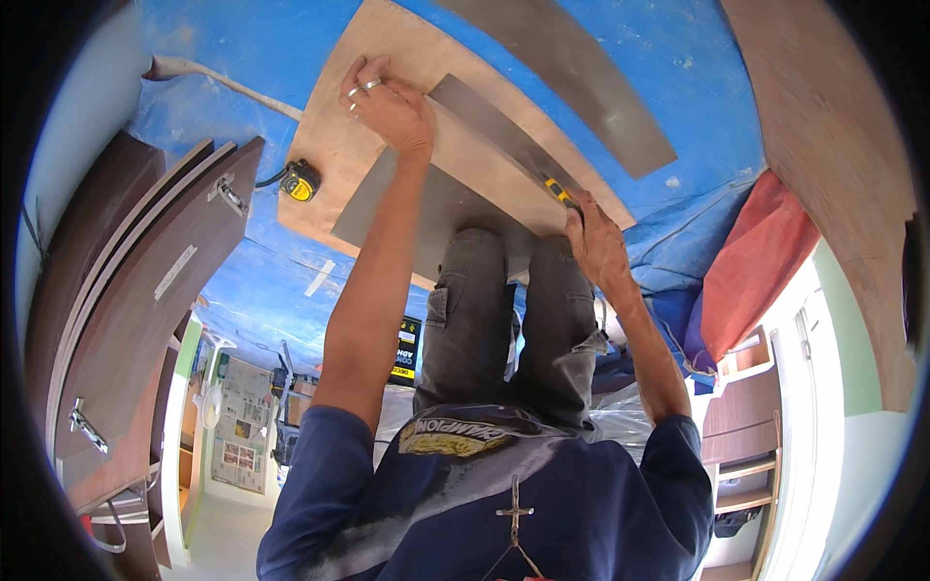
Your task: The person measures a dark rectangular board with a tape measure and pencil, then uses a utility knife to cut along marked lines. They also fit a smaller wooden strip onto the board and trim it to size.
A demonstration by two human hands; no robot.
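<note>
A tan wooden board (320,145) lies before my knees. Along its far side runs a narrow grey-brown strip (494,126). My right hand (601,242) grips a yellow-and-black utility knife (560,192), its front end at the strip's right part. My left hand (392,108) rests on the board by the strip's left end, fingers bent and a little apart, with rings on them; nothing shows in it. Under my left forearm and by my knees lies a wider grey-brown sheet (455,198). A yellow-and-black tape measure (299,181) sits at the board's left edge.
Blue sheeting (678,77) covers the floor. Beyond the board lies another grey-brown strip (601,97). Dark door panels with hinges (155,281) lean at the left. A red cloth (756,261) hangs at the right, near a large wooden panel (823,126).
</note>
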